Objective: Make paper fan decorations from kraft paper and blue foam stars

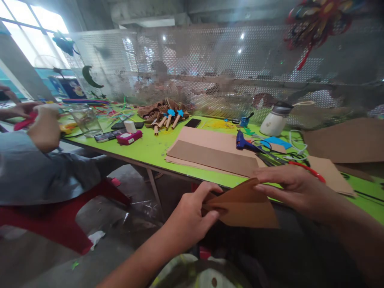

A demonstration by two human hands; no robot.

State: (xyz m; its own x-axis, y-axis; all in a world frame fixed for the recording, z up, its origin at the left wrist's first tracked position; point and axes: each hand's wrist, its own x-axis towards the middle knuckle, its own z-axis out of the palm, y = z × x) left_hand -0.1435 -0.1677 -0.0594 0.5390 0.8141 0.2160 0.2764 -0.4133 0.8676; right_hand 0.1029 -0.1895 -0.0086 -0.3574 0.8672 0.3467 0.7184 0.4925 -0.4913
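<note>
Between my hands, just off the table's front edge, is a folded sheet of brown paper (249,208). My left hand (199,208) pinches its left end between thumb and fingers. At the upper right corner of the sheet, my right hand (285,186) grips it between thumb and fingers. A brown paper strip (213,155) lies on a stack of lighter brown sheets (198,138) on the table. Red-handled scissors (312,172) lie partly behind my right hand. A blue glue gun (243,141) rests on the sheets.
The green table (156,148) carries rolled paper pieces with blue stars (169,116), a phone (193,123), a magenta power socket (129,137), a glass jar (85,120) and a white bottle (273,120). At left, another person (45,160) sits on a red stool (90,216). A perforated screen (195,60) stands behind.
</note>
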